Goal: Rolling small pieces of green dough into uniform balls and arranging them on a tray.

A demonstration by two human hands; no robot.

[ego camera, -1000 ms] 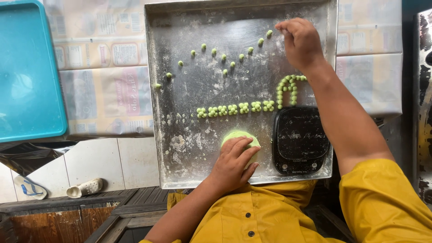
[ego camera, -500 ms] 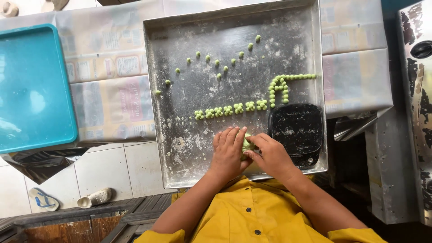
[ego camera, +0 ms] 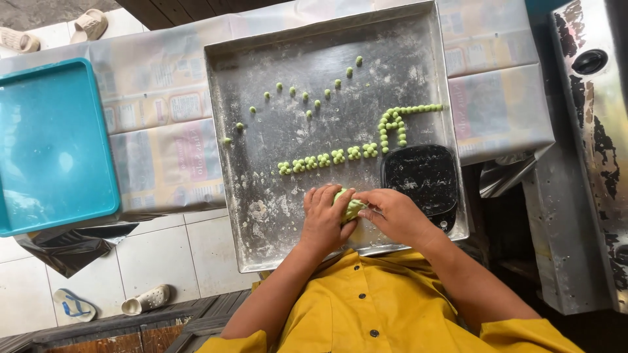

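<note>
both hands meet at the near edge of a floured metal tray (ego camera: 418, 39), over a lump of green dough (ego camera: 350, 208). the left hand (ego camera: 324, 219) lies on the lump with its grip curled around it, fingers spread over the top. the right hand (ego camera: 396, 214) pinches the lump's right side, its grip narrow on the dough. just right of the hands a black digital scale (ego camera: 420, 178) sits in the tray. small green dough balls (ego camera: 327, 160) lie in rows farther up the tray. a teal tray (ego camera: 52, 144) rests on the paper-covered worktop (ego camera: 163, 111), well apart to the left.
</note>
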